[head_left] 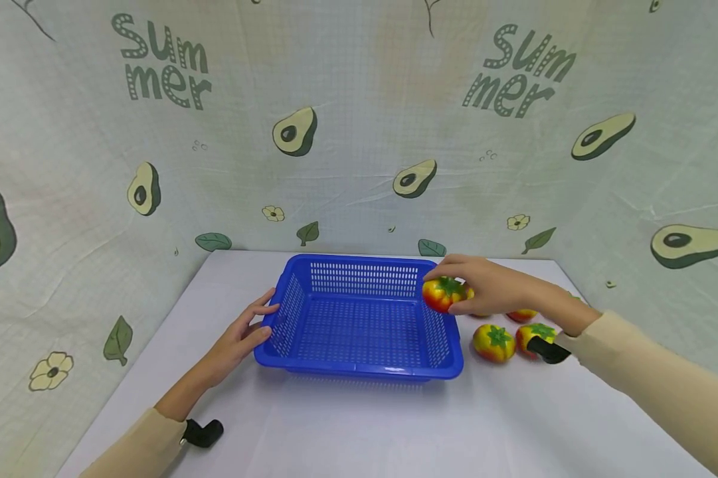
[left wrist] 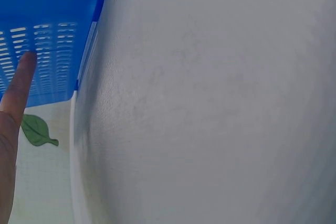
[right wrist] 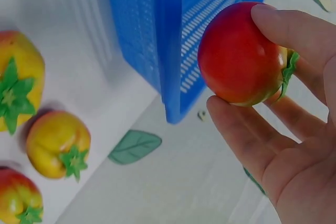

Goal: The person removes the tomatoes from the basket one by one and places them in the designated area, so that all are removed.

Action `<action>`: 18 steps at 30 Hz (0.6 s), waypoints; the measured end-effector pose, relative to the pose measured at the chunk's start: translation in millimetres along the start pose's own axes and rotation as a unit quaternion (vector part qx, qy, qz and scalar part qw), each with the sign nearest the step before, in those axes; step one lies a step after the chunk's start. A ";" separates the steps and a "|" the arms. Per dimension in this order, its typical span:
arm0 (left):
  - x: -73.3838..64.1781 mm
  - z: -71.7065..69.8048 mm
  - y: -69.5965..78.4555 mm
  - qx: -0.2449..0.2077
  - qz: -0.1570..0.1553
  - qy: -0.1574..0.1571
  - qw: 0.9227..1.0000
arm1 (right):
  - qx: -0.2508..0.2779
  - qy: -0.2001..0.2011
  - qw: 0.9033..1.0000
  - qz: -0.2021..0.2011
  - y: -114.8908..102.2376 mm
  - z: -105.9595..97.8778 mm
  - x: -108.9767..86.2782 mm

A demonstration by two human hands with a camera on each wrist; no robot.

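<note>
A blue plastic basket [head_left: 359, 369] with slotted walls stands on the white table, nothing inside it. My right hand [head_left: 481, 282] pinches a red and yellow toy tomato [head_left: 442, 294] with a green calyx, over the basket's right rim. In the right wrist view the tomato's smooth red underside [right wrist: 236, 56] shows between thumb and fingertips. My left hand [head_left: 242, 338] rests against the basket's left rim, fingers spread and fairly straight. One finger [left wrist: 21, 80] lies along the slotted wall in the left wrist view.
Right of the basket lie several more toy tomatoes, among them one near the basket [head_left: 493, 343] and another beside it [head_left: 540, 330], partly behind the right wrist's black strap piece [head_left: 548, 350]. A printed cloth [head_left: 353, 86] hangs behind the table and along its sides.
</note>
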State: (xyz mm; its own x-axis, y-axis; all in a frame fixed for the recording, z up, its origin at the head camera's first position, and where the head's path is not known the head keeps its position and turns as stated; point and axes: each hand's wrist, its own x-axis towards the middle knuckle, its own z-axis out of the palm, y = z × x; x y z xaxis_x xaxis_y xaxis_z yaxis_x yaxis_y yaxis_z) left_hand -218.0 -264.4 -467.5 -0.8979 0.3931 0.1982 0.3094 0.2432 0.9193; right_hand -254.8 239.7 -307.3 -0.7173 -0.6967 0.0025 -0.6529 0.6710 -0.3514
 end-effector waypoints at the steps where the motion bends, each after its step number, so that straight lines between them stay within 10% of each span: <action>1: 0.0 0.1 -0.1 -0.004 0.000 0.000 1.000 | -0.001 0.004 1.000 0.000 1.7 -2.9 -4.3; 18: -0.6 -0.1 -0.6 -0.013 0.009 -0.003 1.000 | -0.007 0.073 0.996 0.058 52.5 -15.8 -86.7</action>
State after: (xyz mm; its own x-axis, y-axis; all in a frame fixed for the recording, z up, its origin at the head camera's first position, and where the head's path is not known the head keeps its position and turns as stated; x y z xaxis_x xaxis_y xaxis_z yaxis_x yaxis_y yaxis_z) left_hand -217.8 -264.8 -468.1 -0.8902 0.4023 0.2136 0.3178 0.2127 0.9240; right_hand -230.8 339.4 -311.2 -0.8154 -0.5702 0.0998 -0.5660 0.7491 -0.3443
